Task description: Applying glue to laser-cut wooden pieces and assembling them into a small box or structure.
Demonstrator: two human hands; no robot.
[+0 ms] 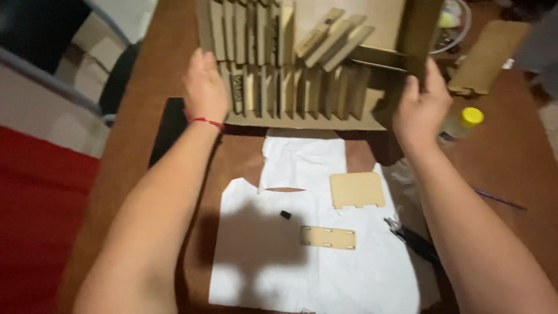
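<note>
Both my hands hold a wooden rack point(302, 93) of many thin upright slats, lifted at the far side of the brown table point(145, 116). My left hand point(204, 86), with a red string at the wrist, grips the rack's left edge. My right hand point(421, 104) grips its right corner post. Below the rack, on white paper point(314, 267), lie a square wooden plate with tabs point(357, 189), a slotted wooden strip point(328, 237) and a small black piece point(285, 214).
A small bottle with a yellow cap point(463, 122) stands right of my right hand. A flat cardboard-coloured piece point(485, 58) lies at the far right. A dark tool point(415, 241) rests on the paper's right edge. A black flat object point(168, 128) lies left.
</note>
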